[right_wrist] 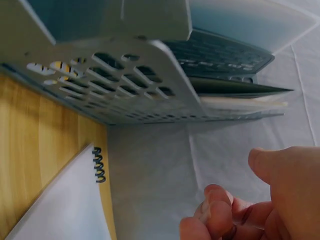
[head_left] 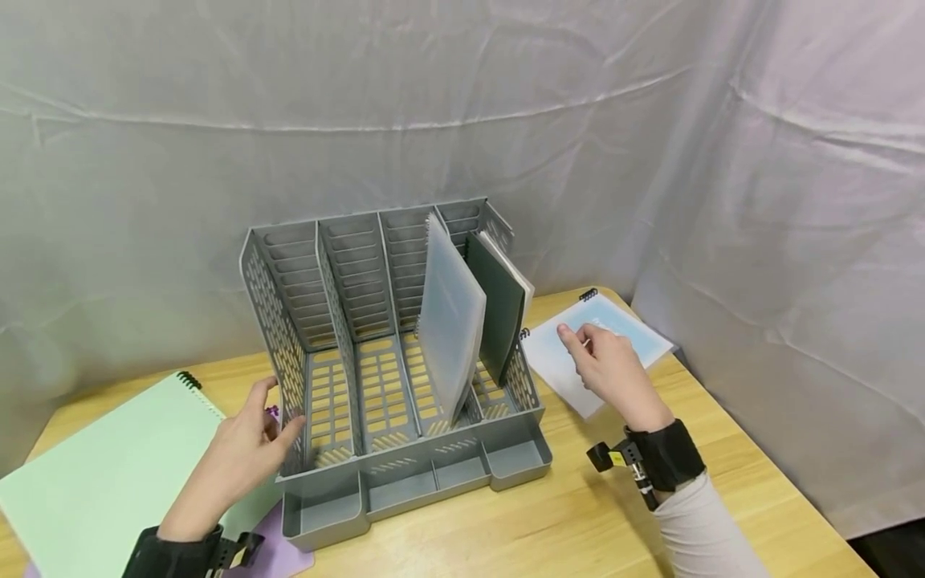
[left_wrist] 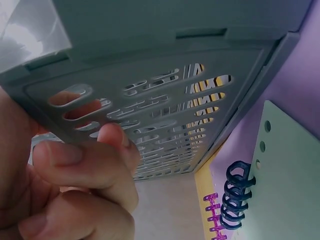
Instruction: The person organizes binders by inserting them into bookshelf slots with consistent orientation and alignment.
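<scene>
A grey file organizer (head_left: 419, 457) with several upright slots stands mid-table. My left hand (head_left: 242, 449) grips its left side wall (left_wrist: 150, 110), thumb on the inner side and fingers curled outside; skin shows through the wall's slots. To the right of the organizer, my right hand (head_left: 610, 369) is raised over a white and blue spiral notebook (head_left: 643, 341), fingers loosely curled, thumb apart, holding nothing. A translucent-covered spiral notebook (head_left: 451, 321) leans upright in the organizer. Beside it, in the rightmost slot, stands a dark green notebook (head_left: 495, 309) with a white one (head_left: 527, 281) behind it.
A large pale green spiral notebook (head_left: 123, 474) lies left of the organizer, over a purple notebook (head_left: 278, 550). Small open trays (head_left: 516, 461) run along the organizer's front. Grey cloth (head_left: 433, 96) hangs behind the wooden table (head_left: 462, 534) and along its right side.
</scene>
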A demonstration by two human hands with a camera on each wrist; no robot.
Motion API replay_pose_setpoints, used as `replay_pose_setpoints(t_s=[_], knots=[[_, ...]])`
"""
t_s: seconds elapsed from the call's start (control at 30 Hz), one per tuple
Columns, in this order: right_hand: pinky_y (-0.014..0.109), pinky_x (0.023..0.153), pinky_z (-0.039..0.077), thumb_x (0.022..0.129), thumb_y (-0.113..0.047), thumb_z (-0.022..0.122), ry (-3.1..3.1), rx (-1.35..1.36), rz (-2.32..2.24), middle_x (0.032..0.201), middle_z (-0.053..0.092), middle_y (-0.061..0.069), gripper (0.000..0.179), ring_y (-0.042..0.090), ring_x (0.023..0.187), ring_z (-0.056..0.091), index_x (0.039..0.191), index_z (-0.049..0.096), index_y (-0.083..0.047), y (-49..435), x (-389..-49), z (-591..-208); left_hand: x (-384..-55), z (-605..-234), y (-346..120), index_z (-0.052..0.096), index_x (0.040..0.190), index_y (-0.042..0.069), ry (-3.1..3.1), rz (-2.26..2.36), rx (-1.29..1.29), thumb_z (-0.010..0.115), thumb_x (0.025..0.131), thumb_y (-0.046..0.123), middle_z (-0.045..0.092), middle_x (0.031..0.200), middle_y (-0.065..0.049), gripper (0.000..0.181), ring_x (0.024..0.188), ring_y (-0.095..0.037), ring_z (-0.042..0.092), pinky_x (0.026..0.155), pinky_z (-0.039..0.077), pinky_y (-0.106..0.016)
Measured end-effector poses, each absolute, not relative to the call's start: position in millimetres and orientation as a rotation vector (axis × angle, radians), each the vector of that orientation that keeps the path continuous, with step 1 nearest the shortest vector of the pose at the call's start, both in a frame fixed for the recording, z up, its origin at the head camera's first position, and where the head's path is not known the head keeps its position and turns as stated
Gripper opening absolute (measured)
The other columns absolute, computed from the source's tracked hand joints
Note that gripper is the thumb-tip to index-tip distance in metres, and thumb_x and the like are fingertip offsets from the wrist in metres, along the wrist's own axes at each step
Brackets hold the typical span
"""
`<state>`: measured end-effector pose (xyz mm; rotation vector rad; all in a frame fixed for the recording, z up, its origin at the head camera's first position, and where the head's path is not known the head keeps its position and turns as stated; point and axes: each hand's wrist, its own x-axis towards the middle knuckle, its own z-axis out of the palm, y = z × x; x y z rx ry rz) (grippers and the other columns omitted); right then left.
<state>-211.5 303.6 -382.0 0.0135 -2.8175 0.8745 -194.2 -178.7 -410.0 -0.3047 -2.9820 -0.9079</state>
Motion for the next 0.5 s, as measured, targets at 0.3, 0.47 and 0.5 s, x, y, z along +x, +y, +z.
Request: replay_pose_setpoints(t_s=[0.3, 0.47, 0.5], knots=[[0.034, 0.059, 0.039, 0.112, -0.053, 0.049, -2.849, -0.046, 0.86, 0.068, 0.056, 0.005, 0.052, 0.02, 0.057, 0.057, 0.102, 0.061, -0.004, 319, -220, -391, -196, -407, -176, 0.02, 0.163, -0.008, -3.045, -0.956, -0.244, 0.06, 0.105, 0.018, 0.067, 0.086, -0.009, 0.075, 0.068, -0.019, 0.054, 0.058, 0.043, -0.035], [0.035, 0.06, 0.041, 0.112, -0.051, 0.051, -2.861, -0.071, 0.859, 0.07, 0.059, 0.007, 0.05, 0.02, 0.057, 0.058, 0.105, 0.06, -0.002, 330, -224, -395, -198, -407, -176, 0.016, 0.165, -0.007, -3.063, -0.996, -0.217, 0.056, 0.105, 0.014, 0.076, 0.099, -0.019, 0.075, 0.075, -0.021, 0.063, 0.06, 0.048, -0.036], [0.034, 0.06, 0.041, 0.112, -0.051, 0.051, -2.866, -0.079, 0.854, 0.071, 0.06, 0.007, 0.05, 0.02, 0.057, 0.058, 0.106, 0.06, -0.002, 332, -226, -397, -198, -407, -175, 0.016, 0.165, -0.007, -3.065, -1.001, -0.216, 0.056, 0.105, 0.014, 0.076, 0.101, -0.02, 0.075, 0.075, -0.021, 0.064, 0.06, 0.048, -0.037]])
